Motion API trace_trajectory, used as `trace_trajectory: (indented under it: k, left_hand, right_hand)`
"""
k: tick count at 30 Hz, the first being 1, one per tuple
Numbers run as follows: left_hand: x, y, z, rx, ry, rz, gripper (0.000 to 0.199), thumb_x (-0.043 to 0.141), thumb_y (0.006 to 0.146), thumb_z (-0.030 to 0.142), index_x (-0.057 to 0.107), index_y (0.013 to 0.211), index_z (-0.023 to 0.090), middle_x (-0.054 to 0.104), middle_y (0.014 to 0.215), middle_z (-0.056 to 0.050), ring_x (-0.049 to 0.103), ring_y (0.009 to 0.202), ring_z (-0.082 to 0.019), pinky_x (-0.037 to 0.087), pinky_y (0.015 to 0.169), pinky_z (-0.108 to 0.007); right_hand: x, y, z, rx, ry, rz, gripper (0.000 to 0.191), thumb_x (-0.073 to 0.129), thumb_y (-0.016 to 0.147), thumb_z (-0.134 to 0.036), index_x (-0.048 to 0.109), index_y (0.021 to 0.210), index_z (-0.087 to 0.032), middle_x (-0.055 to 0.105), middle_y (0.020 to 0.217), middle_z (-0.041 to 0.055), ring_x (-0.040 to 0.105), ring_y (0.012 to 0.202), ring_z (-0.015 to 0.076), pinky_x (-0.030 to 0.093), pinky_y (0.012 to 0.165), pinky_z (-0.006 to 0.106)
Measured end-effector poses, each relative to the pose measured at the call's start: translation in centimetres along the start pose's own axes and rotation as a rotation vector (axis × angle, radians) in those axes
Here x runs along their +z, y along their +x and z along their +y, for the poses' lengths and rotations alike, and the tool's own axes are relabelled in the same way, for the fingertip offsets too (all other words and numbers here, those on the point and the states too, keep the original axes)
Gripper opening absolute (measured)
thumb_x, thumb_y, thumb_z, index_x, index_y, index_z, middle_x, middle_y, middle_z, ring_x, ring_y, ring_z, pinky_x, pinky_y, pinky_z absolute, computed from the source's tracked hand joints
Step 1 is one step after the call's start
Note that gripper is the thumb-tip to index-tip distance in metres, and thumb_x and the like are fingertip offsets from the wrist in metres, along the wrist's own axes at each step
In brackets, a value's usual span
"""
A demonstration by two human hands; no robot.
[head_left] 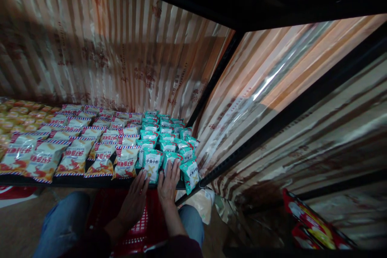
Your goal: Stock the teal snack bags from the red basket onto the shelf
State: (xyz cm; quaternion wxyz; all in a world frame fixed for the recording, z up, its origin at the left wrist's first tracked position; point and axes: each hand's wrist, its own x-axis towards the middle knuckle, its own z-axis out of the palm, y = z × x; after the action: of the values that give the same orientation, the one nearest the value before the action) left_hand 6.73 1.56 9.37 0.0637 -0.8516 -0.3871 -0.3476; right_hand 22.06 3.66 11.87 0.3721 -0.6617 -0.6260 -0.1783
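Note:
Rows of small teal snack packets (152,163) stand at the right end of a dark shelf. My left hand (136,195) lies at the shelf's front edge, fingers stretched out, with its tips at the lower left side of a front teal packet. Beside it, my right hand (168,183) is flat with fingers extended against the front of another teal packet (173,158), partly covering it. One more teal packet (190,174) leans at the right corner near the post. White and red snack bags (126,160) with striped edges fill the shelf to the left of my hands.
A red plastic basket (151,225) sits below, between my knees. Yellow packets (21,119) are at the far left. A black metal post (217,76) rises behind the corner. Red and yellow packages (317,225) are at lower right. Striped sheeting (121,48) hangs behind.

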Motion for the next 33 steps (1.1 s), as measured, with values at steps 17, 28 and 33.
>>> trace_trajectory:
  k: [17, 28, 33]
  left_hand:
    - [-0.6, 0.4, 0.7, -0.020, 0.113, -0.020, 0.078, 0.037, 0.079, 0.001, 0.005, 0.148, 0.014, 0.014, 0.155, -0.016, 0.014, 0.142, -0.030, 0.030, 0.109, -0.045]
    - [-0.4, -0.1, 0.6, -0.013, 0.058, -0.034, 0.075, 0.037, 0.080, 0.003, 0.008, 0.148, 0.013, 0.008, 0.156, -0.014, 0.013, 0.142, -0.033, 0.028, 0.109, -0.047]
    - [-0.9, 0.5, 1.0, -0.018, 0.056, -0.011, 0.075, 0.037, 0.080, 0.002, 0.008, 0.149, 0.016, 0.007, 0.156, -0.014, 0.013, 0.142, -0.032, 0.030, 0.109, -0.047]
  right_hand:
    - [-2.2, -1.8, 1.3, -0.221, -0.002, -0.080, 0.058, 0.040, 0.091, -0.013, 0.024, 0.146, -0.021, 0.030, 0.151, 0.0110, 0.016, 0.142, 0.0264, 0.033, 0.106, 0.049]
    - [-3.3, -5.6, 1.7, 0.036, 0.057, -0.083, 0.052, 0.036, 0.094, -0.023, 0.026, 0.145, -0.018, 0.024, 0.152, 0.0168, 0.023, 0.139, 0.0302, 0.038, 0.100, 0.054]
    - [-2.2, -4.3, 1.8, 0.070, 0.128, -0.108, 0.052, 0.033, 0.095, -0.027, 0.024, 0.146, -0.017, 0.028, 0.149, 0.0173, 0.027, 0.138, 0.0286, 0.039, 0.101, 0.053]
